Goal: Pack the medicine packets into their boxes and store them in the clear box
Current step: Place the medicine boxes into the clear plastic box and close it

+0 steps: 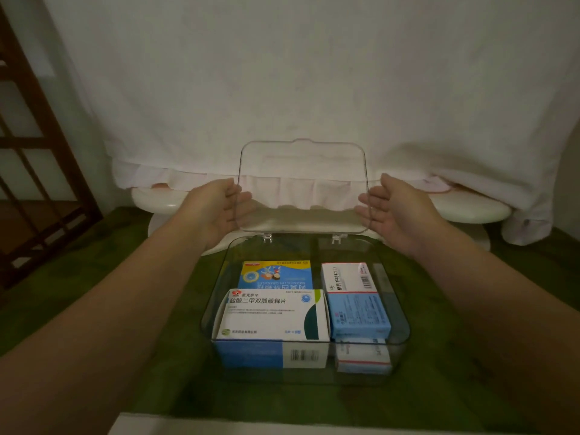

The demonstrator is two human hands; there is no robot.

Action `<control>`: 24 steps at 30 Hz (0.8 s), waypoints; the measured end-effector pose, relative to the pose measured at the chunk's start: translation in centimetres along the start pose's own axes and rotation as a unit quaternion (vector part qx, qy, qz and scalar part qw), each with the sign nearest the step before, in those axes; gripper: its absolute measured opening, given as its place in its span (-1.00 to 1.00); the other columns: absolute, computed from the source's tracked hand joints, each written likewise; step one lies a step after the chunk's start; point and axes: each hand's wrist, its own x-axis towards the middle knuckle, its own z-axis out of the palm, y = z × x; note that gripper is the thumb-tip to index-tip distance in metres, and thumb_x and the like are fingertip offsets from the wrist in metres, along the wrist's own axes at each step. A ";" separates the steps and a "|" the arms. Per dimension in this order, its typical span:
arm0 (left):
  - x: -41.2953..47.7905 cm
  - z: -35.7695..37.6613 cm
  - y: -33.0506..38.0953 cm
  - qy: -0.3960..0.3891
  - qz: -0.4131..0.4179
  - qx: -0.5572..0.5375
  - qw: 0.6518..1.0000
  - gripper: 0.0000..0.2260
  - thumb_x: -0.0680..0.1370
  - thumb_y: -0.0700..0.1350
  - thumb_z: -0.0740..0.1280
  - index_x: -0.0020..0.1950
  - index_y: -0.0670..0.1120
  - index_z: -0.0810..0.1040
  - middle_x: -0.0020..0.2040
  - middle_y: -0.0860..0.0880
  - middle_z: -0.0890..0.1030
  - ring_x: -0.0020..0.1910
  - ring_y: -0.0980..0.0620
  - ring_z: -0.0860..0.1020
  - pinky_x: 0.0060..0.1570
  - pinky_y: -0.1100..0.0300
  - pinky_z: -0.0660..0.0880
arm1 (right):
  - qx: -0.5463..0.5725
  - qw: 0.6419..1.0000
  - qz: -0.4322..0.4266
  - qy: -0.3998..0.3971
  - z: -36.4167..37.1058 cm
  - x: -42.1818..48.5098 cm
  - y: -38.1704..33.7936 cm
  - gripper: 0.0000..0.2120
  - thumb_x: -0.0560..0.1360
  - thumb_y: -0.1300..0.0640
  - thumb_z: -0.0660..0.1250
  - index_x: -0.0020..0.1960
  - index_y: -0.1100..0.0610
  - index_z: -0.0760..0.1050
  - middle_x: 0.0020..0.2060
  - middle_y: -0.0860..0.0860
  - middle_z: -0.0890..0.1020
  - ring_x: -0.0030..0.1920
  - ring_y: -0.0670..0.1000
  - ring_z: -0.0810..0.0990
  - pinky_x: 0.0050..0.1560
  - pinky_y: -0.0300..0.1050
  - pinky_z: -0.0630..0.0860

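While upright mid-frame, treat lid (303, 186) as prob. light, stiff, slick: take by side edges, w/ left hand (219, 208) curled round one, right hand (392, 208) spread on other.

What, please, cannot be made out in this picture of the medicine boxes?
All in the head view:
Yellow-and-blue cardboard medicine box: near part hidden by the large white-and-green box.
Small white-and-blue box: mostly under the light blue box.
Boxes' contents: closed cardboard hides them.
Fine print: too small, blurred.

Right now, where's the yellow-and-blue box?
Head view: the yellow-and-blue box lies inside the clear box, far left, just beyond the large white box, left of the red-striped box.
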 end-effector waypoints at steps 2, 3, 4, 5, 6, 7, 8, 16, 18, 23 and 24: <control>-0.2 0.2 0.7 0.009 0.022 0.020 1.000 -0.71 0.67 -0.06 0.15 0.28 -0.20 0.46 0.22 -0.10 0.60 0.15 -0.13 0.59 0.08 -0.01 0.52 | -0.012 1.000 -0.017 0.002 0.1 -0.1 -0.6 -0.50 0.65 -0.04 0.12 0.47 0.25 0.29 0.35 0.14 0.50 0.18 0.16 0.55 0.31 0.09 0.44; -0.3 0.3 1.0 0.011 0.032 0.024 0.999 -0.74 0.67 -0.06 0.15 0.24 -0.18 0.48 0.20 -0.09 0.61 0.13 -0.11 0.60 0.09 0.00 0.51 | -0.016 1.000 -0.026 0.005 0.2 -0.2 -1.0 -0.51 0.65 -0.03 0.12 0.45 0.25 0.31 0.33 0.14 0.51 0.18 0.16 0.56 0.32 0.10 0.44; -0.4 0.3 1.5 0.014 0.040 0.027 0.999 -0.76 0.66 -0.05 0.16 0.19 -0.16 0.49 0.19 -0.08 0.62 0.11 -0.09 0.61 0.09 0.01 0.51 | -0.020 0.999 -0.034 0.008 0.3 -0.4 -1.3 -0.53 0.64 -0.03 0.12 0.42 0.24 0.34 0.32 0.13 0.53 0.17 0.16 0.56 0.31 0.09 0.44; -0.5 0.4 1.9 0.016 0.049 0.024 0.998 -0.79 0.66 -0.05 0.17 0.14 -0.14 0.51 0.18 -0.08 0.63 0.09 -0.08 0.61 0.08 0.01 0.51 | -0.027 0.999 -0.041 0.012 0.3 -0.5 -1.6 -0.54 0.64 -0.03 0.12 0.41 0.23 0.35 0.31 0.12 0.54 0.17 0.15 0.56 0.30 0.07 0.43; -0.8 0.3 2.3 0.016 0.059 0.023 0.998 -0.80 0.66 -0.05 0.17 0.09 -0.12 0.53 0.17 -0.07 0.63 0.08 -0.08 0.61 0.07 0.02 0.51 | -0.033 0.998 -0.049 0.009 0.4 -0.9 -1.9 -0.53 0.64 -0.04 0.12 0.43 0.22 0.35 0.32 0.11 0.53 0.18 0.14 0.55 0.29 0.05 0.41; -1.0 0.3 2.7 0.014 0.070 0.020 0.997 -0.80 0.66 -0.04 0.16 0.08 -0.10 0.53 0.16 -0.07 0.64 0.08 -0.07 0.61 0.07 0.02 0.50 | -0.038 0.998 -0.055 0.007 0.5 -1.3 -2.2 -0.51 0.64 -0.06 0.11 0.45 0.21 0.33 0.34 0.10 0.52 0.21 0.13 0.53 0.28 0.04 0.39; -1.2 0.2 3.1 0.010 0.080 0.019 0.997 -0.78 0.66 -0.03 0.15 0.11 -0.10 0.53 0.17 -0.06 0.63 0.10 -0.06 0.60 0.11 0.01 0.48 | -0.041 0.997 -0.059 0.001 0.6 -1.5 -2.4 -0.49 0.64 -0.08 0.11 0.48 0.19 0.31 0.36 0.09 0.51 0.23 0.12 0.52 0.28 0.02 0.38; -4.5 0.7 4.6 0.005 0.125 0.011 0.992 -0.54 0.67 0.15 0.07 0.41 -0.12 0.42 0.22 -0.01 0.54 0.08 0.06 0.51 0.12 0.16 0.38 | -0.027 0.996 -0.081 -0.008 0.9 -5.1 -3.8 -0.33 0.59 -0.27 0.06 0.53 0.14 0.23 0.47 0.03 0.38 0.45 0.05 0.35 0.48 0.00 0.21; -5.2 0.7 4.5 0.011 0.127 0.009 0.992 -0.53 0.66 0.19 0.06 0.40 -0.09 0.43 0.28 -0.02 0.54 0.05 0.10 0.51 0.15 0.18 0.37 | -0.045 0.996 -0.082 0.007 0.8 -5.8 -3.8 -0.28 0.54 -0.34 0.06 0.51 0.12 0.28 0.45 0.00 0.41 0.43 0.05 0.37 0.49 0.04 0.21; -7.4 0.4 3.1 0.042 0.126 0.012 0.991 -0.59 0.55 0.34 0.11 0.13 0.10 0.54 0.05 0.16 0.54 0.09 0.13 0.46 0.20 0.15 0.29 | -0.086 0.990 -0.113 0.007 0.5 -8.6 -2.7 -0.16 0.39 -0.47 0.06 0.49 0.02 0.31 0.46 -0.02 0.39 0.45 0.06 0.35 0.49 0.11 0.19; -7.9 0.2 2.7 0.041 0.123 0.020 0.991 -0.59 0.50 0.39 0.12 0.02 0.12 0.52 0.03 0.19 0.52 0.09 0.14 0.45 0.21 0.14 0.27 | -0.095 0.987 -0.129 0.005 0.4 -9.1 -2.3 -0.14 0.36 -0.49 0.06 0.49 0.00 0.30 0.48 0.00 0.37 0.47 0.07 0.33 0.49 0.11 0.20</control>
